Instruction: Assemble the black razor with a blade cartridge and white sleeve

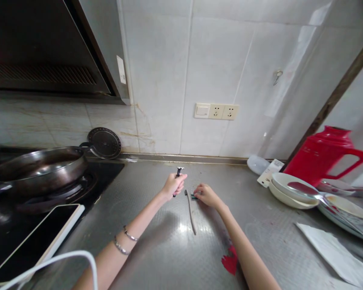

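Note:
My left hand is closed round the black handle of a small razor-like tool, its metal head pointing up above the steel counter. To the right, my right hand rests low at the counter with its fingers bent over a small dark object, mostly hidden by the fingertips. Between the hands lies a thin greyish stick-like item with a dark tip at its far end. A crumpled red piece lies beside my right forearm.
A pan sits on the stove at left, with a phone and white cable nearer. At right are a red thermos, stacked bowls, a plate and white paper. Wall sockets are behind.

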Available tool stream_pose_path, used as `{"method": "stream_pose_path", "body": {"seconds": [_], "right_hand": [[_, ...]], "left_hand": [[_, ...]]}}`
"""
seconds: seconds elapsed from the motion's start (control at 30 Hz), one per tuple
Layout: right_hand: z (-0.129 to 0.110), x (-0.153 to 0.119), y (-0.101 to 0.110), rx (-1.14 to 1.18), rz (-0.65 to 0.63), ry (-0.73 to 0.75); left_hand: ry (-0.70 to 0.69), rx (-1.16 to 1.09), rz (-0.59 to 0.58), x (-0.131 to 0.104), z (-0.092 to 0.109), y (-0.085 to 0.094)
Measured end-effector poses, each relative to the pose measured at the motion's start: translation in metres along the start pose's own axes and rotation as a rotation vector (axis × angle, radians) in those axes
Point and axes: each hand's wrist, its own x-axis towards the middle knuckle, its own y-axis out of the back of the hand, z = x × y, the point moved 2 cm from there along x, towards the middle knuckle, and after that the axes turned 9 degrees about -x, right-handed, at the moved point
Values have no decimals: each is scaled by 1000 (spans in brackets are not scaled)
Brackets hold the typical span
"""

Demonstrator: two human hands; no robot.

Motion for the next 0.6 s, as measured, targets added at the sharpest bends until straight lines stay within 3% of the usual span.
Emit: {"method": "stream_pose_path", "body": {"seconds": [0.6], "right_hand": [[-4, -4, 1, 3, 38, -19]], "left_hand": [[9, -1, 14, 0, 0, -1]]}}
